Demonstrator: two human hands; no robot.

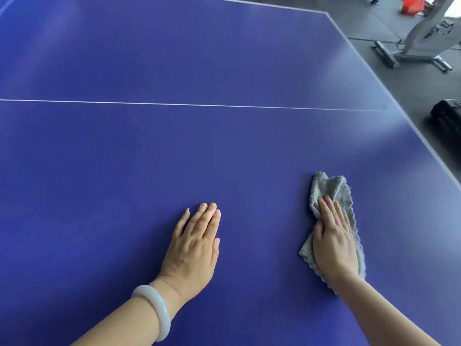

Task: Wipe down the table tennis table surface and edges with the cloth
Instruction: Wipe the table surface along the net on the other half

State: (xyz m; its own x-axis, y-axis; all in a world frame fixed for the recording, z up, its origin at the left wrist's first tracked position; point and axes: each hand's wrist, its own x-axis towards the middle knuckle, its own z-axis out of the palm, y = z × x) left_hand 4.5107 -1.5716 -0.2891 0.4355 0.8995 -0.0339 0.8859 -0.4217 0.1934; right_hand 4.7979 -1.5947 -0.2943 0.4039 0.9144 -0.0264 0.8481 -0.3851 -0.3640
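The blue table tennis table (174,151) fills most of the view, crossed by a thin white line. A crumpled grey cloth (331,191) lies on it at the lower right. My right hand (333,239) presses flat on the cloth with straight fingers, covering its middle. My left hand (194,243) rests flat on the bare table surface to the left of the cloth, fingers straight and together. A pale bangle sits on my left wrist.
The table's white-edged right side (404,121) runs diagonally from the far corner to the lower right. Beyond it on the grey floor stand a white machine base (421,43), a black object (446,116) and something red (412,5).
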